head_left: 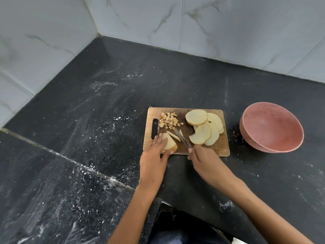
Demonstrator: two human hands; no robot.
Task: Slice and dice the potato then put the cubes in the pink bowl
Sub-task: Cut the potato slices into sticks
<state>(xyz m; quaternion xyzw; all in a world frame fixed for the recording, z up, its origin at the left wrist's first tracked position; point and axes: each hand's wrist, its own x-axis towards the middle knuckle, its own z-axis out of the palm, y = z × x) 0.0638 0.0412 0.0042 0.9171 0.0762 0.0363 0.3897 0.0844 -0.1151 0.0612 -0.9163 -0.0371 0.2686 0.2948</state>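
A wooden cutting board [218,148] lies on the black counter. Several round potato slices [204,127] overlap on its right half. A small heap of potato cubes [169,121] sits near the board's handle slot. My left hand [154,155] holds a cut slice piece [169,143] down at the board's front left, fingers on top and thumb at its near edge. Thin potato strips [174,136] lie beside it. My right hand [202,159] grips a knife [182,138], its blade angled up-left over the strips. The pink bowl [270,129] stands to the right of the board with nothing visible inside.
The black stone counter [105,111] is dusted with white specks and runs into a corner of white marble wall tiles [228,23]. The counter's front edge [158,199] is near my body.
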